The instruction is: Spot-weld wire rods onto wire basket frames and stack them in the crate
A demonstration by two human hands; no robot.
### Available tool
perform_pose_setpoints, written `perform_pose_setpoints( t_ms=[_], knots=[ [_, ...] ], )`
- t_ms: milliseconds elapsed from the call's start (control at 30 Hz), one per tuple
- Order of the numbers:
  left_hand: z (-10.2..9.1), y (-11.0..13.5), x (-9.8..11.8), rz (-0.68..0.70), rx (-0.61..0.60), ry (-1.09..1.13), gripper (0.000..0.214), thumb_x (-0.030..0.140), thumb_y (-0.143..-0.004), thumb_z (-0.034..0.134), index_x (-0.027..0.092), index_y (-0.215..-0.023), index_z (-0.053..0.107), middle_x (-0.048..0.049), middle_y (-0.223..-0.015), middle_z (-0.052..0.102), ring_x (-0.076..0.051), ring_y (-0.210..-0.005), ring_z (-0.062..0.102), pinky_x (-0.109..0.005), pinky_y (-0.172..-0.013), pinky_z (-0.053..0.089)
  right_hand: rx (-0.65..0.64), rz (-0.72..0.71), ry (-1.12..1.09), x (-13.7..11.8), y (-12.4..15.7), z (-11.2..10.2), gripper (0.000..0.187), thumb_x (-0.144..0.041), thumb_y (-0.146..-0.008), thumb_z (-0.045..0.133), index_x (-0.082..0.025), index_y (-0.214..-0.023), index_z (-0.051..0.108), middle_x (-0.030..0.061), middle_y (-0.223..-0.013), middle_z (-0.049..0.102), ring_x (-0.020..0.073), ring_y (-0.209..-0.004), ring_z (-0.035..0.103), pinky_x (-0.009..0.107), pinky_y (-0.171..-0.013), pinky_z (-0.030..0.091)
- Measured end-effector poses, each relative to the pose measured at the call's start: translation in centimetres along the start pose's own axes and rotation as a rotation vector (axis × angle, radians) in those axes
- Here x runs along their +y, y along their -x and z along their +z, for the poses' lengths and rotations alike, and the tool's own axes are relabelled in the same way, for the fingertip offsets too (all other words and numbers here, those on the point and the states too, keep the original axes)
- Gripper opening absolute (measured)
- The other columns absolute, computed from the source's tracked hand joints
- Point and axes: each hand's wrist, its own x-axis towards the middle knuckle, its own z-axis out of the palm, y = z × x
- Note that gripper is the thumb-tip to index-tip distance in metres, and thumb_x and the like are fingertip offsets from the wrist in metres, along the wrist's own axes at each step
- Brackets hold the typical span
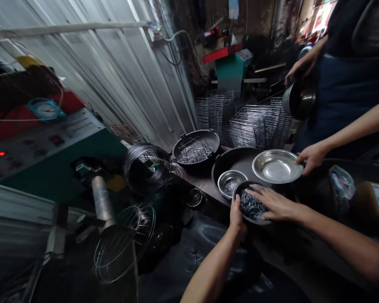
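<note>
My left hand (236, 219) grips the near left rim of a dark bowl (248, 219) full of short metal pieces (252, 205). Across the top of the bowl lies my right hand (274, 203), its fingers spread over the pieces and its thumb near the right rim. A small steel bowl (222, 188) with a few thin metal pieces stands just behind, inside a large black basin (233, 162). Beside it, a co-worker's hand (312, 158) holds a shallow shiny steel bowl (276, 167) by its right edge.
The co-worker's other hand (303, 67) holds a dark pan (298, 101). Further back are a black pan (214, 158) of bent wires and stacked wire racks (252, 126). Coiled wire (132, 168) and a green machine (60, 158) are at left; a plastic bag (341, 187) lies right.
</note>
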Motion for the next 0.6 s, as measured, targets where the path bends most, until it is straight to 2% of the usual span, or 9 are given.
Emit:
perform_pose_setpoints(
  t_ms=[67, 133, 233, 333, 433, 533, 600],
  knots=[
    [0.0, 0.1, -0.1, 0.001, -0.025, 0.010, 0.051, 0.047, -0.076, 0.062, 0.017, -0.117, 0.058, -0.0097, -0.115, 0.063, -0.025, -0.112, 0.055, -0.037, -0.099, 0.041, -0.082, -0.042, 0.012, -0.2, -1.0, 0.2, 0.090, -0.020, -0.061, 0.063, -0.019, -0.144, 0.027, 0.0156, -0.148, 0.024, 0.0347, -0.134, 0.022, 0.049, -0.106, 0.026],
    [-0.1, 0.1, -0.1, -0.004, -0.050, 0.035, 0.051, 0.048, -0.076, 0.061, 0.016, -0.116, 0.058, -0.0103, -0.114, 0.063, -0.025, -0.112, 0.055, -0.038, -0.099, 0.041, -0.106, -0.070, 0.051, -0.4, -1.6, 0.2, 0.091, -0.018, -0.060, 0.062, -0.021, -0.144, 0.028, 0.0162, -0.147, 0.027, 0.0370, -0.132, 0.025, 0.052, -0.104, 0.026],
    [-0.1, -0.1, 0.2, 0.005, -0.042, 0.031, 0.051, 0.048, -0.075, 0.062, 0.016, -0.116, 0.058, -0.0103, -0.115, 0.062, -0.025, -0.112, 0.055, -0.037, -0.098, 0.041, -0.050, -0.064, 0.141, -0.9, -1.9, 0.3, 0.085, -0.016, -0.060, 0.060, -0.025, -0.140, 0.036, 0.0157, -0.144, 0.031, 0.0392, -0.124, 0.036, 0.055, -0.098, 0.031],
    [0.1, -0.2, 0.7, 0.000, -0.004, -0.001, 0.052, 0.047, -0.074, 0.064, 0.017, -0.115, 0.058, -0.0096, -0.117, 0.061, -0.025, -0.113, 0.054, -0.036, -0.098, 0.042, 0.026, -0.066, 0.184, -1.1, -2.0, 0.5, 0.073, -0.016, -0.062, 0.059, -0.024, -0.133, 0.047, 0.0154, -0.140, 0.036, 0.0368, -0.115, 0.044, 0.053, -0.094, 0.036],
    [0.6, -0.1, 1.0, -0.039, 0.005, 0.010, 0.053, 0.047, -0.075, 0.062, 0.016, -0.117, 0.057, -0.0102, -0.117, 0.061, -0.026, -0.111, 0.055, -0.038, -0.096, 0.044, 0.051, -0.073, 0.163, -0.9, -2.0, 0.2, 0.062, -0.016, -0.065, 0.057, -0.024, -0.127, 0.053, 0.0137, -0.136, 0.040, 0.0346, -0.114, 0.045, 0.053, -0.094, 0.035],
    [1.3, -0.2, 1.2, -0.110, -0.018, 0.041, 0.054, 0.050, -0.076, 0.059, 0.015, -0.118, 0.057, -0.0118, -0.116, 0.061, -0.027, -0.108, 0.058, -0.041, -0.093, 0.046, 0.052, -0.123, 0.036, -0.4, -1.6, -0.9, 0.061, -0.021, -0.067, 0.058, -0.026, -0.128, 0.051, 0.0098, -0.141, 0.036, 0.0328, -0.121, 0.041, 0.050, -0.100, 0.032],
    [1.7, -0.4, 1.3, -0.138, -0.025, 0.053, 0.054, 0.051, -0.077, 0.057, 0.014, -0.117, 0.058, -0.0127, -0.114, 0.062, -0.028, -0.106, 0.059, -0.041, -0.092, 0.047, 0.147, -0.111, -0.075, 0.1, -1.0, -1.8, 0.061, -0.028, -0.071, 0.059, -0.026, -0.131, 0.047, 0.0079, -0.142, 0.035, 0.0302, -0.125, 0.037, 0.046, -0.104, 0.030]
  ],
)
